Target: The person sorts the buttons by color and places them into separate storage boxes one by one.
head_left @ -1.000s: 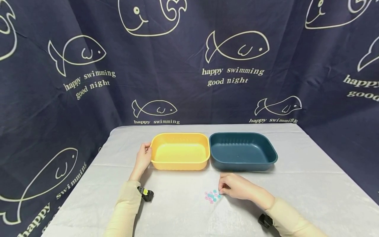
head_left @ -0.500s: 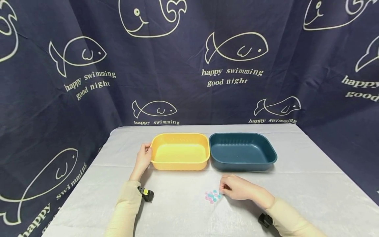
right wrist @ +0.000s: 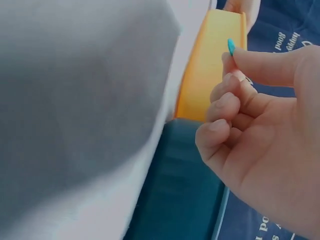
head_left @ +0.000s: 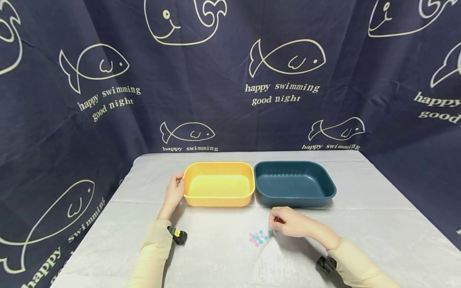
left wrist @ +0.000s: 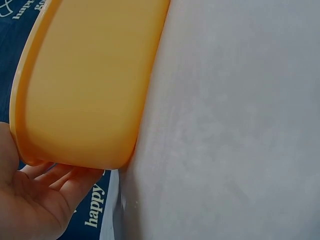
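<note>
Right hand pinches blue disc just nearside of teal bin (long axis roughly parallel to table's far edge); left hand, farther from disc, grips yellow bin's left end.

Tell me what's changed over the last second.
The right hand has drawn away from the loose pieces, up and slightly right in the head view, toward the dark teal bin. A small blue piece now shows pinched in it; when it was gripped is unclear. The left hand stays on the yellow bin; both bins stay put.
</note>
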Tool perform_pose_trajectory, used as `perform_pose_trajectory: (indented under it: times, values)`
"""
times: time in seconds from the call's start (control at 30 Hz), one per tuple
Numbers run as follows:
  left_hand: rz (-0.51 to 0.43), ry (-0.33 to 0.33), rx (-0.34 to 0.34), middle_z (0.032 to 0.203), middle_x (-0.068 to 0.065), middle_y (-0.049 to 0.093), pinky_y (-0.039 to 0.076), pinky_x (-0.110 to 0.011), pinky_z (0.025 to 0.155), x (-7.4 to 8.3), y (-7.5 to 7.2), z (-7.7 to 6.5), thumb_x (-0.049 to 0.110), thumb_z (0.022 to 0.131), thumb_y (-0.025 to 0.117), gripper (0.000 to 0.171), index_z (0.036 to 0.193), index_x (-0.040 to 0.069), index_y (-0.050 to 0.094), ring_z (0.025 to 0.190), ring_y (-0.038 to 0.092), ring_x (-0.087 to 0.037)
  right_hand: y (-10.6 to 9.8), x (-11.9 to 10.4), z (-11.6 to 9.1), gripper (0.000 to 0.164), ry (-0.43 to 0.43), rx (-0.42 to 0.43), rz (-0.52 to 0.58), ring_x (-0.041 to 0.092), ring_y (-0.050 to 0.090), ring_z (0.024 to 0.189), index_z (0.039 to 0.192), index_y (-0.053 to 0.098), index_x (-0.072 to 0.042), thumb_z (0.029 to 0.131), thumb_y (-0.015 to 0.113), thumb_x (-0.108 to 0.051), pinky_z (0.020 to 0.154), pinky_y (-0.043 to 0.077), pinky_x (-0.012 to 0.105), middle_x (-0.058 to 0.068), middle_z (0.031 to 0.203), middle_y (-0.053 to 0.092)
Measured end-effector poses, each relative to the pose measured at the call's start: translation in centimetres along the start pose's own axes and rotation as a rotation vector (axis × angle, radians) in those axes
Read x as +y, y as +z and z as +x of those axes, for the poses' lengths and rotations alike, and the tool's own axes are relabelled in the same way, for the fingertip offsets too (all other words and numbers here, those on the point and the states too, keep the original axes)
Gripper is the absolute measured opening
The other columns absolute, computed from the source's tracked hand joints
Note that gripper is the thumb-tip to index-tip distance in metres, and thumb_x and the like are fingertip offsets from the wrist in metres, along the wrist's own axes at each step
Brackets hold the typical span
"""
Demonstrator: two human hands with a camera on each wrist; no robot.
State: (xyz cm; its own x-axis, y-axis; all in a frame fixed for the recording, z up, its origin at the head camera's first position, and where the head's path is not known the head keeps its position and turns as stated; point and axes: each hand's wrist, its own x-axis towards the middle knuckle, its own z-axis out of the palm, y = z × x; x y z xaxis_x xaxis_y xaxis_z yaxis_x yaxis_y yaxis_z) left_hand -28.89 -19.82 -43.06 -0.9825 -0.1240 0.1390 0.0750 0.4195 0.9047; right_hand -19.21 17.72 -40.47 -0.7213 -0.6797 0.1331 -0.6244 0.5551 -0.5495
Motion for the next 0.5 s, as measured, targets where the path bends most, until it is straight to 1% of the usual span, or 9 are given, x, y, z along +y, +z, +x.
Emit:
perform_pose_trajectory:
  times: [0.1,0.3,0.5]
  values:
    - [0.003,-0.002,-0.001,0.128,-0.027,0.050,0.042,-0.047,0.099,0.0,0.0,0.1,0.011,0.099,0.036,0.034,0.129,-0.004,0.041,0.120,0.049,-0.039,-0.2,-0.2,0.2,0.016,-0.008,0.029,0.010,-0.002,0.042,0.067,0.074,0.057,-0.015,0.083,0.058,-0.002,0.062,0.041,0.018,-0.012,0.071,0.050]
    - [-0.001,0.003,0.000,0.130,-0.028,0.050,0.042,-0.047,0.101,-0.1,0.1,0.2,0.011,0.099,0.037,0.034,0.128,-0.004,0.042,0.122,0.049,-0.039,-0.4,-0.6,0.8,0.015,-0.023,0.076,0.029,-0.003,0.041,0.065,0.074,0.055,-0.015,0.083,0.058,-0.002,0.059,0.039,0.017,-0.012,0.068,0.046]
    - [-0.006,0.002,0.003,0.130,-0.029,0.050,0.043,-0.047,0.100,-0.1,0.0,0.2,0.010,0.098,0.037,0.033,0.128,-0.004,0.042,0.121,0.050,-0.039,-0.6,-1.0,1.4,0.016,-0.052,0.129,0.039,-0.003,0.041,0.063,0.076,0.057,-0.015,0.084,0.056,-0.001,0.057,0.040,0.017,-0.011,0.068,0.046]
